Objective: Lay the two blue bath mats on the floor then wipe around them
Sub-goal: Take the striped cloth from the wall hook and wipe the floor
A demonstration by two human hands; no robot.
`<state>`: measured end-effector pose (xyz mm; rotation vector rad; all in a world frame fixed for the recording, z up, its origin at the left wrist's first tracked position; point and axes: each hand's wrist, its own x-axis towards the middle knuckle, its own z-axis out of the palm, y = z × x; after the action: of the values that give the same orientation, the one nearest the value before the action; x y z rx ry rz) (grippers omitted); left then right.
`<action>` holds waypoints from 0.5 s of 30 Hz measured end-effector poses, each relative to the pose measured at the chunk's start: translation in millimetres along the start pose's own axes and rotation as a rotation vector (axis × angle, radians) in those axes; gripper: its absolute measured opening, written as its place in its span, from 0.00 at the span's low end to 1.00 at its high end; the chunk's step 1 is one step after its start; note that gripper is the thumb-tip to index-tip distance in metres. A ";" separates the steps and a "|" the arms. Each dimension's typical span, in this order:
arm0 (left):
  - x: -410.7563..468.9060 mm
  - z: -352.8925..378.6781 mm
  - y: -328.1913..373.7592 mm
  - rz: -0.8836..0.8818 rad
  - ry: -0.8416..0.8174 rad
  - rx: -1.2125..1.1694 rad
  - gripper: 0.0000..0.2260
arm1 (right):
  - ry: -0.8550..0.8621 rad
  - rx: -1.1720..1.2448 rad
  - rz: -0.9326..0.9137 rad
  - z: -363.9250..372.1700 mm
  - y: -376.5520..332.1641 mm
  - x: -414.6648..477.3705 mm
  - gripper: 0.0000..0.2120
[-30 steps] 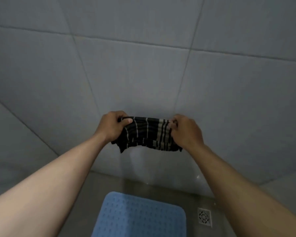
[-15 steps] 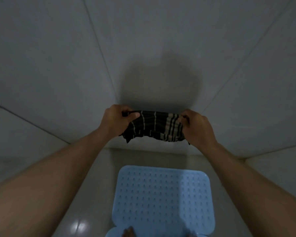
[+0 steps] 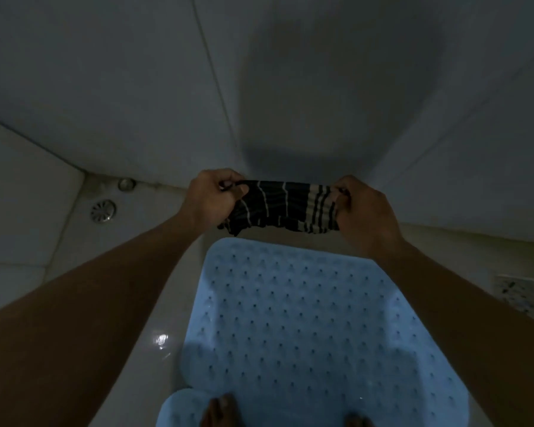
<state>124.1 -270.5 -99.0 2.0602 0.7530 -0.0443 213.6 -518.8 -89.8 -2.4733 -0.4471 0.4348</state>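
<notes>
A dark cloth with pale stripes (image 3: 285, 208) is stretched between my left hand (image 3: 211, 200) and my right hand (image 3: 366, 215), both gripping its ends in the air above the far edge of a light blue bath mat (image 3: 293, 328). That mat lies flat on the floor, dotted with small holes. A second blue mat (image 3: 181, 408) shows its rounded corner at the bottom, overlapping the first mat's near left corner. My toes (image 3: 221, 411) rest on the near edge of the mats.
Grey tiled walls rise straight ahead and meet the floor just beyond the cloth. A round metal drain (image 3: 103, 210) sits in the floor at the left, a square drain (image 3: 517, 292) at the right. Wet floor glints left of the mat.
The view has tipped down: the mat now fills the lower frame, the second mat and both drains have come into sight. My hands hold the cloth the same way, lower toward the floor.
</notes>
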 end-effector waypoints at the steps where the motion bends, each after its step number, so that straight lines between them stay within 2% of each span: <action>1: 9.8 9.8 -21.2 -0.029 -0.019 0.000 0.03 | -0.014 0.004 0.001 24.4 13.6 6.3 0.12; 5: 49.3 45.3 -95.0 -0.128 -0.106 0.075 0.05 | -0.113 0.005 0.058 112.6 62.3 33.2 0.12; 8: 74.0 76.0 -138.1 -0.197 -0.039 0.075 0.06 | -0.144 0.014 0.089 160.4 87.8 53.8 0.11; 10: 85.1 99.5 -161.0 -0.172 0.097 0.146 0.09 | -0.029 -0.075 0.049 180.7 97.2 65.0 0.10; 12: 82.7 124.2 -175.6 -0.072 0.328 0.452 0.13 | 0.181 -0.230 -0.068 197.1 102.2 69.8 0.10; 14: 70.3 150.6 -181.9 0.083 0.486 0.624 0.15 | 0.342 -0.318 -0.207 217.0 101.8 65.8 0.11; 15: 65.0 162.3 -184.8 0.196 0.488 0.626 0.13 | 0.355 -0.313 -0.273 229.2 101.6 62.3 0.11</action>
<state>119.9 -290.6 -352.6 2.7861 0.9005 0.3922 199.3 -460.9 -341.1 -2.6565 -0.7333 -0.1991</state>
